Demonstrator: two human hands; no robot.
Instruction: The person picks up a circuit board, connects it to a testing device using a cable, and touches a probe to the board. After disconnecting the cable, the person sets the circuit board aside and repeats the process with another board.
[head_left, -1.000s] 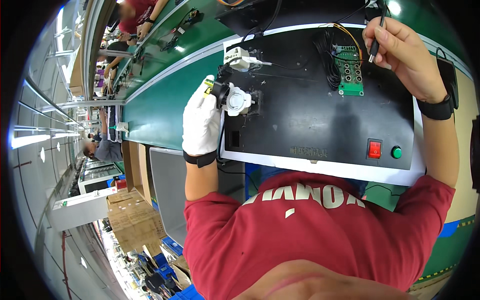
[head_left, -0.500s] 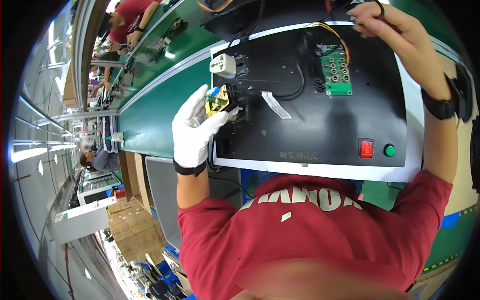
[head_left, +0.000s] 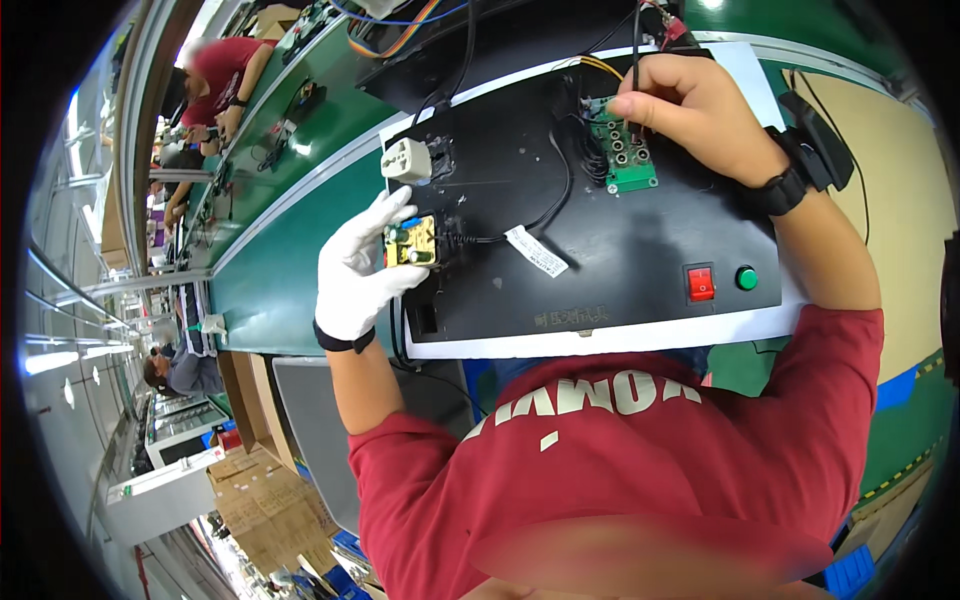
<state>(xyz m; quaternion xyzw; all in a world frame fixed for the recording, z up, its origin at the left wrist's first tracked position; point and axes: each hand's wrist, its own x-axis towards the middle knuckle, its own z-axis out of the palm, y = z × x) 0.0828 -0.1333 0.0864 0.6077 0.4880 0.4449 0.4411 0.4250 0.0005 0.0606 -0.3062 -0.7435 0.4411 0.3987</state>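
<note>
My left hand [head_left: 358, 272], in a white glove, holds a small yellow circuit board [head_left: 411, 243] at the left edge of a black test panel [head_left: 590, 270]. My right hand [head_left: 690, 112], bare with a black wrist strap, pinches a thin black probe over a green board with several sockets [head_left: 628, 160] at the panel's far side. A white plug adapter [head_left: 407, 160] sits on the panel's far left corner. A black cable with a white tag [head_left: 535, 250] runs across the panel.
A red rocker switch [head_left: 701, 283] and a green button [head_left: 746, 278] sit near the panel's front edge. A green conveyor belt [head_left: 280, 260] passes on the left, where other people work further along. Cardboard boxes [head_left: 250, 490] lie on the floor at lower left.
The white part my left hand held a second ago is gone; it now holds the yellow board. My right hand came down onto the green socket board with the probe.
</note>
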